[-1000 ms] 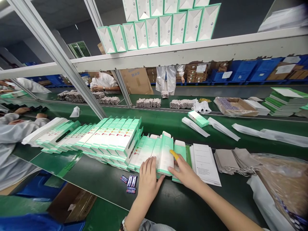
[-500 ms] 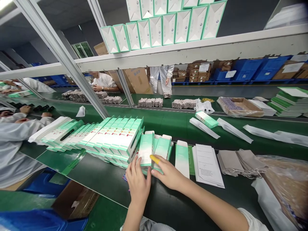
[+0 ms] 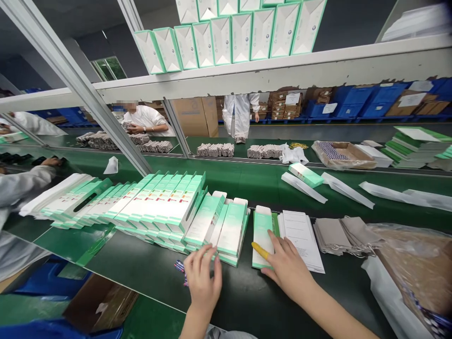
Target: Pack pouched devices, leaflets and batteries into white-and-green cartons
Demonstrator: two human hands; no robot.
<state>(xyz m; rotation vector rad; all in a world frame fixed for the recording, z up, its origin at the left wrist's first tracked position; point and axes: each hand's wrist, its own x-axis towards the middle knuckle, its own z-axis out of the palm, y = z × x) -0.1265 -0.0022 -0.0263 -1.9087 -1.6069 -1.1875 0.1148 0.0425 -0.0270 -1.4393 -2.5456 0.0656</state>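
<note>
My left hand (image 3: 203,278) hovers with spread, slightly curled fingers at the near edge of a group of green-and-white boxes (image 3: 231,228); nothing is in it. Over a single green-and-white box (image 3: 262,230) lies my right hand (image 3: 287,259), its fingers apart and a yellow cover on one finger. Just right of that box are printed white sheets (image 3: 300,238). Small purple-striped items (image 3: 179,266) rest on the dark table left of my left hand. Rows of stacked boxes (image 3: 165,200) lean to the left.
Grey cloth pouches (image 3: 332,235) and a plastic-wrapped bin (image 3: 413,259) are at the right. Across the green belt (image 3: 243,181) lie white strips (image 3: 303,187). A metal post (image 3: 106,117) and a shelf of boxes (image 3: 222,40) stand ahead. White-clad people are opposite and at left.
My right hand has moved right, from the box group to the single box. My left hand has separated from the box it was touching, which now leans left against the stacked rows.
</note>
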